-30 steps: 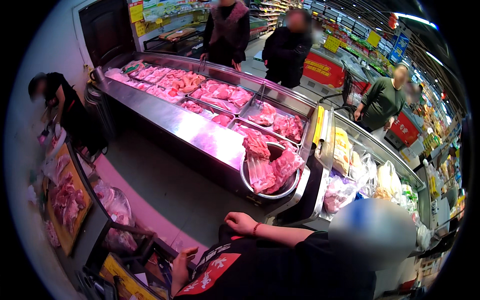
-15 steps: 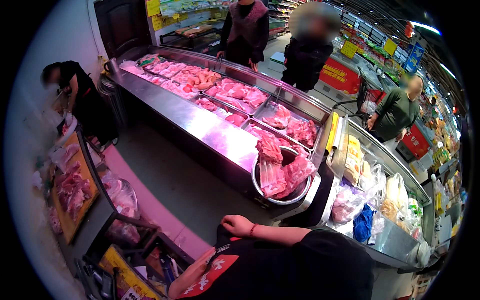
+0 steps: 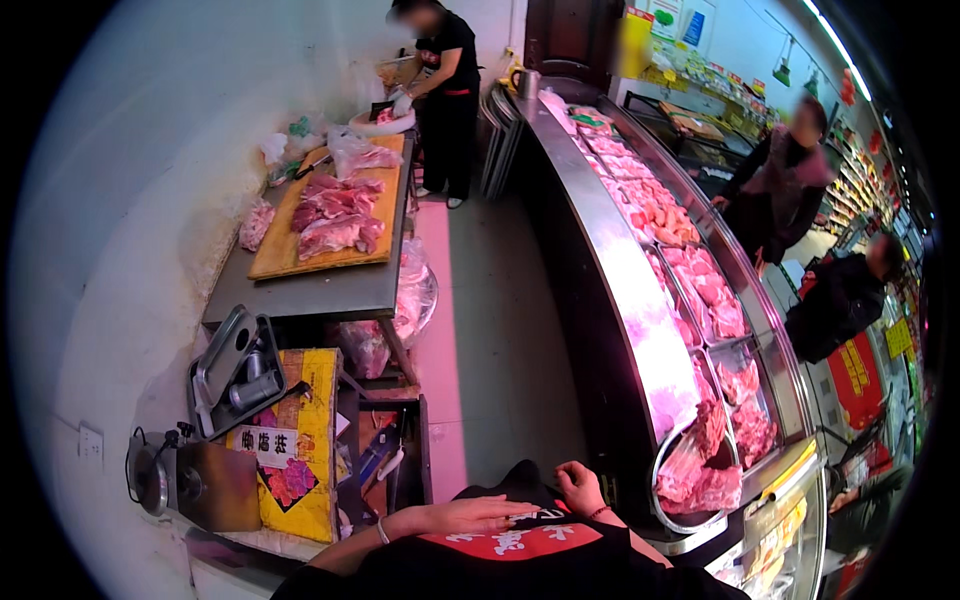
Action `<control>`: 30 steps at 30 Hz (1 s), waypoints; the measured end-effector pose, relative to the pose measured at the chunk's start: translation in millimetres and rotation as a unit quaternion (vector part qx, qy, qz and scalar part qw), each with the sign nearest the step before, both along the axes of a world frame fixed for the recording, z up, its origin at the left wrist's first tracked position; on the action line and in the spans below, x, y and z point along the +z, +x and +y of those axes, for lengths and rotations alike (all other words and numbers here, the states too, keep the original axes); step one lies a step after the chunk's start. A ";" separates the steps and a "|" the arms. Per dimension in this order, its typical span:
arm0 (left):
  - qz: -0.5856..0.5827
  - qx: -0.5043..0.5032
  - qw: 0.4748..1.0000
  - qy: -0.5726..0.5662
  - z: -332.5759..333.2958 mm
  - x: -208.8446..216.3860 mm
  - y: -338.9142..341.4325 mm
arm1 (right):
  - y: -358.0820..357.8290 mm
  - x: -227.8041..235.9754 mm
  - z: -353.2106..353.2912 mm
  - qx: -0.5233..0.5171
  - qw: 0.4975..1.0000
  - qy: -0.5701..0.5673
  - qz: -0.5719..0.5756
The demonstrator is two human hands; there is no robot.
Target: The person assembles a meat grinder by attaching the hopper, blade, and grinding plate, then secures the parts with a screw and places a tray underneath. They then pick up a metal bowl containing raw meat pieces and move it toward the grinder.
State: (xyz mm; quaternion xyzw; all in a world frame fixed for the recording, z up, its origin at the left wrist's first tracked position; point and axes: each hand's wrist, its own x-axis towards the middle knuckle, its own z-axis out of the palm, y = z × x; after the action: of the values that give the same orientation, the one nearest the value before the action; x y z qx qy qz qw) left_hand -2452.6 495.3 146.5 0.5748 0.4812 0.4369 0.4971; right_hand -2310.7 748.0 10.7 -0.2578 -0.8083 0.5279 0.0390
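Observation:
My left hand lies flat across the front of my dark top with a red printed patch, its fingers stretched out and holding nothing. A bracelet circles that wrist. Just right of it, my right hand is loosely curled in front of my body, with nothing visible in it. The nearest goods to the right hand are large cuts of raw meat in a round metal basin at the near end of the counter.
A steel-topped meat counter runs along the right, with people beyond it. On the left stands a table bearing a cutting board with meat. Nearer are metal trays and a yellow box. A co-worker works at the back.
My view has swung left, bringing the meat table and co-worker toward the middle and the counter to the right. My left hand now shows, flat on my front. My right hand stays curled.

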 end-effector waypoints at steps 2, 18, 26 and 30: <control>-0.026 0.009 1.000 0.000 -2.3 7.4 -2.7 | -3.0 0.9 1.7 0.010 1.000 0.017 0.002; -0.146 0.200 0.961 -0.119 -12.7 -56.0 -15.3 | -29.5 -4.6 -3.1 0.066 0.997 -0.009 -0.042; -0.065 0.213 0.972 -0.078 -11.7 -49.6 -14.3 | -26.7 -20.6 0.8 0.075 0.997 0.000 -0.026; -0.032 0.227 0.971 -0.073 -11.9 -57.0 -10.8 | -23.5 -28.8 3.0 0.083 0.995 0.025 -0.045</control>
State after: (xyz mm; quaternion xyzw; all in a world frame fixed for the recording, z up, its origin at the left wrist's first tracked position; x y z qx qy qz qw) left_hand -2463.4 483.4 89.4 0.3983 0.6134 0.5200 0.4412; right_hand -2334.2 751.0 -18.1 -0.2122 -0.8410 0.4965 -0.0345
